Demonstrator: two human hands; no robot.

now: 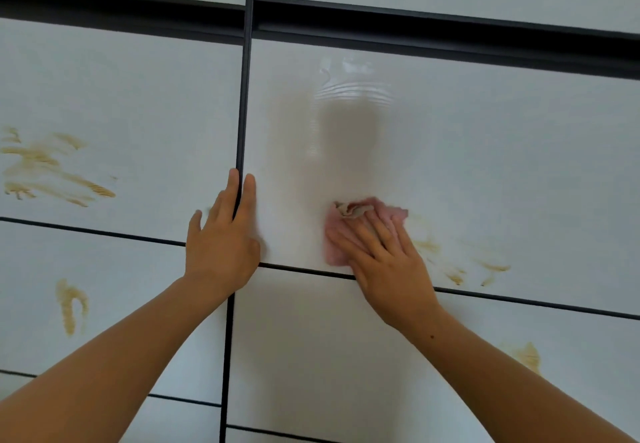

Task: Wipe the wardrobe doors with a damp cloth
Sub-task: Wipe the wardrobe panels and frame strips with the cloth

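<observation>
Right hand (388, 262): fingers (367, 234) straight, pressing the cloth (333, 248) flat on the right door (485, 148), likely so its full face rubs. Cloth lies under and just beyond the fingertips. Left hand (221, 248) is flat with straight fingers straddling the seam (242, 113), holding nothing, probably bracing. Smears (457, 269) just right of the fingers, more on the left door (138, 113), not yet wiped.

Pink cloth (349, 221) crumpled flat against white, yellow-smeared wardrobe door (485, 151), near lower edge.
</observation>
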